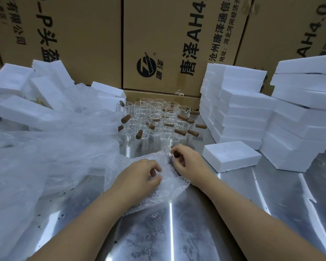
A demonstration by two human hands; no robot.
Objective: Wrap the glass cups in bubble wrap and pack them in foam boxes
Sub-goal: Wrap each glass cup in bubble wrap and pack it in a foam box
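— What do we have nearest us?

— On the steel table [233, 213], our left hand [141, 176] pinches up a fold of the bubble wrap sheet [158, 196], its grip closed on the film. Just beyond, our right hand [188, 162] curls its fingers round the wooden handle [176, 155] of a glass cup [167, 146], which stands at the sheet's far edge.

— Is the cup on the wrap already?

— We think so, but clear glass against clear film is hard to read here.

— How will it handle?

— It looks light, thin-walled and brittle, and the glass is probably slick. The handle gives us the sure hold, so we keep that grip and let the soft, limp wrap come round the body. We shouldn't squeeze the rim or the spout.

— And after that?

— A single open foam box [231, 155] lies just right of our right hand. It should be stiff, crumbly and nearly weightless, so it may slide when we press the cup in.

— Further back?

— The remaining cups [154, 113] crowd together, handles pointing every way. Stacked foam boxes [239, 110] stand to the right and loose plastic film [36, 147] is heaped to the left, with cartons [167, 44] behind.
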